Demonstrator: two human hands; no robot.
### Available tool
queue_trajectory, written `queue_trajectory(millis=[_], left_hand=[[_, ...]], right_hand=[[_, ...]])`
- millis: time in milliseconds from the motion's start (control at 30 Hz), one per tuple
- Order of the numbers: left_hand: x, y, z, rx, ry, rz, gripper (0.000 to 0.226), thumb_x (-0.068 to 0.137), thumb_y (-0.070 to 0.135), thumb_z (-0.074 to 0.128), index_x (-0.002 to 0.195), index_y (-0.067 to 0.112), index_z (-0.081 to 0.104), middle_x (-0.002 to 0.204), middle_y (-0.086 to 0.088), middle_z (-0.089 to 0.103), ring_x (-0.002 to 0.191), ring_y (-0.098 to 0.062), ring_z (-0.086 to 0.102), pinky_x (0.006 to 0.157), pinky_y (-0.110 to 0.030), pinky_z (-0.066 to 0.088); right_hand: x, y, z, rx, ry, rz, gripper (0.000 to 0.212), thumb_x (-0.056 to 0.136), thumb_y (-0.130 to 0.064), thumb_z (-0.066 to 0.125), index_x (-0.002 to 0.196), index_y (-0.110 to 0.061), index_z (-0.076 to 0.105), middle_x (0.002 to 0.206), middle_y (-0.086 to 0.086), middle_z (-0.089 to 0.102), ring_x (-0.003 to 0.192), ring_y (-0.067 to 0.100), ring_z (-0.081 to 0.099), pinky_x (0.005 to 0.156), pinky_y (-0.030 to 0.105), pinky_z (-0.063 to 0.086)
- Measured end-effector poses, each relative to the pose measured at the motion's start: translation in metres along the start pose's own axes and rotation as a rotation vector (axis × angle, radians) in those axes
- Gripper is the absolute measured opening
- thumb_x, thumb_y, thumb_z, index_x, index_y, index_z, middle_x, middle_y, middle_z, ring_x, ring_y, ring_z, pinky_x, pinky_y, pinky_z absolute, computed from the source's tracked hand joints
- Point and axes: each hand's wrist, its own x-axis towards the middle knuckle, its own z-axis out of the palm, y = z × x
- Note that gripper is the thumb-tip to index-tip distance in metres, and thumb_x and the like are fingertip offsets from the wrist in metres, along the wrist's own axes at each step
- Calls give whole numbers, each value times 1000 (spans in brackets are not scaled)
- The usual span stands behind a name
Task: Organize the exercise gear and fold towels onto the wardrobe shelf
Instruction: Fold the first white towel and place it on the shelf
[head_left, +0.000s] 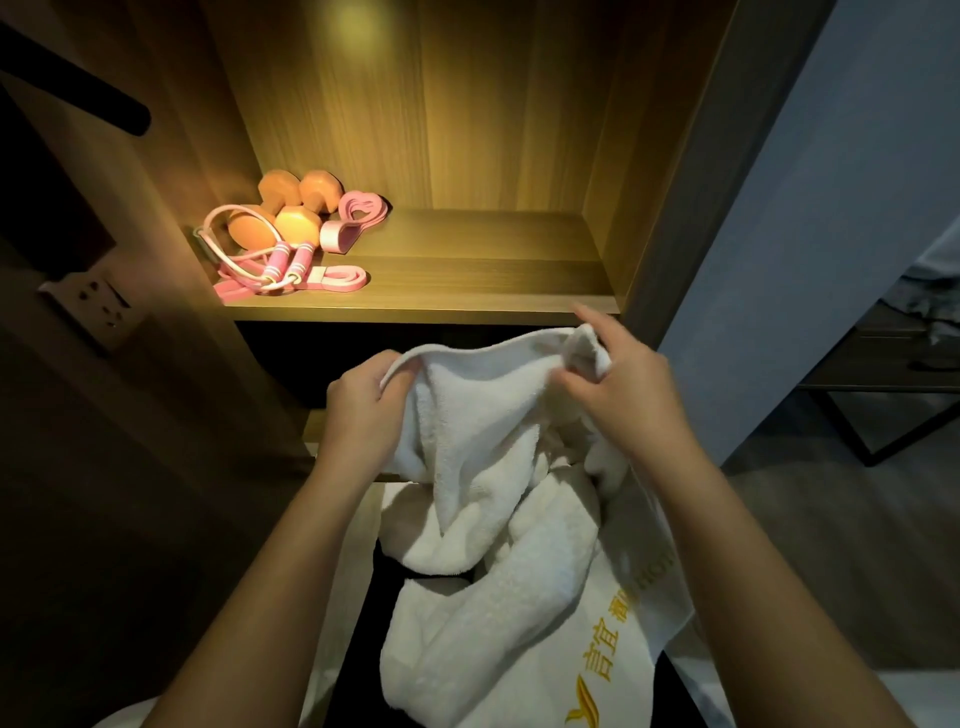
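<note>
A white towel with gold lettering hangs crumpled in front of me, below the lit wardrobe shelf. My left hand grips its upper left edge. My right hand pinches the upper right corner, index finger sticking up. On the shelf's left end lie two orange dumbbells, a pink skipping rope and pink resistance bands. The towel's lower part sags out of view at the bottom.
The shelf's right half is bare wood. A wall socket sits on the dark panel at left. A dark rod crosses the upper left. At right stand a grey wall and a black-framed table.
</note>
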Motion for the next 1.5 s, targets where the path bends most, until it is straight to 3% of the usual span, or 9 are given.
queue_trajectory(millis=[100,233,467,600,733,800,1133,1333,1500], left_hand=[[2,34,-4,107,-113,146,25,98,26,51,79,22,66,70,3,61,67,-13,55,58,-29,39],[5,67,-11,244,-215,287,19,93,32,56,82,25,70,69,6,63,69,-14,58,61,-38,48],[6,28,-18,594,-290,137,12,90,33,65,83,23,66,76,6,60,73,-13,56,58,-27,40],[-1,1,-23,15,-210,-17,9,92,24,62,85,27,66,84,8,65,83,-10,62,66,-25,46],[-9,6,-18,-335,-26,-119,20,99,41,49,92,35,66,91,12,69,86,-6,67,73,-34,56],[-12,13,-10,-323,27,-99,20,100,40,47,91,33,64,91,11,68,87,-7,66,74,-36,56],[-63,37,45,-286,162,63,19,100,20,49,85,13,56,74,11,58,68,1,57,53,-9,39],[-85,46,67,-286,124,15,24,97,23,54,80,7,60,68,-7,59,63,-23,55,55,-38,45],[-92,38,60,-288,91,-15,19,97,22,55,86,15,69,71,4,65,68,-12,61,55,-22,49]], right_hand=[[-9,-22,9,-53,-114,-159,64,84,-40,70,141,-46,40,120,-10,66,92,10,63,81,37,56],[-11,-29,14,46,-41,-234,13,90,-28,64,103,-31,68,85,-4,69,83,18,63,73,43,53],[-3,-4,1,102,122,-104,16,92,-28,60,76,-30,59,70,-9,60,69,15,56,58,38,48],[-2,4,-3,93,142,-31,30,93,-26,59,66,-36,49,65,-13,53,63,9,50,55,27,35],[-2,-1,1,107,59,34,3,94,-33,58,94,-31,61,84,-12,61,79,8,57,62,29,45],[-6,-6,3,182,18,50,17,94,-38,59,109,-32,57,91,-19,59,87,4,56,66,25,48],[-32,-9,-3,249,-8,170,27,98,-31,45,76,-21,58,68,-7,56,66,11,51,57,26,35],[-61,-23,15,284,8,155,11,94,-24,56,101,-33,58,74,-8,66,68,3,62,54,24,52],[-81,-23,31,288,-99,15,32,101,-22,48,129,-31,61,105,-13,70,89,-2,63,75,13,51]])
